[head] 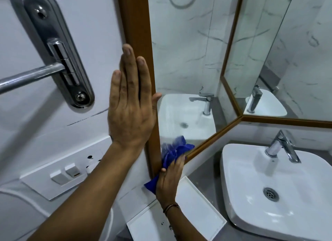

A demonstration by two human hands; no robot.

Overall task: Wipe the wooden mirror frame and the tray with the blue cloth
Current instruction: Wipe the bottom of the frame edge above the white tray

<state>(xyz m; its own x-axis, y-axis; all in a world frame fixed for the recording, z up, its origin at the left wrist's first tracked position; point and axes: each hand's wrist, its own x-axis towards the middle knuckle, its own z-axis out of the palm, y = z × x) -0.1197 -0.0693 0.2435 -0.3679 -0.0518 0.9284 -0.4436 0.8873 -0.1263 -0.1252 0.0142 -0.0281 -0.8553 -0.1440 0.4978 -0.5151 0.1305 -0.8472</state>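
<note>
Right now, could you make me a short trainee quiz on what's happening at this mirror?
1. True or false: the right hand presses the cloth on the frame.
2. What is the left hand doing? A holding the cloth, B resting flat by the frame, C turning the tap.
3. What white thing lies under the right wrist?

Key: 1 true. 2 B. 3 the tray.

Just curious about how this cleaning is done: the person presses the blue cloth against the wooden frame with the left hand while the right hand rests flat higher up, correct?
Not quite: the hands are swapped. In the head view, the right hand presses the blue cloth against the wooden frame, while the left hand rests flat higher up.
</note>
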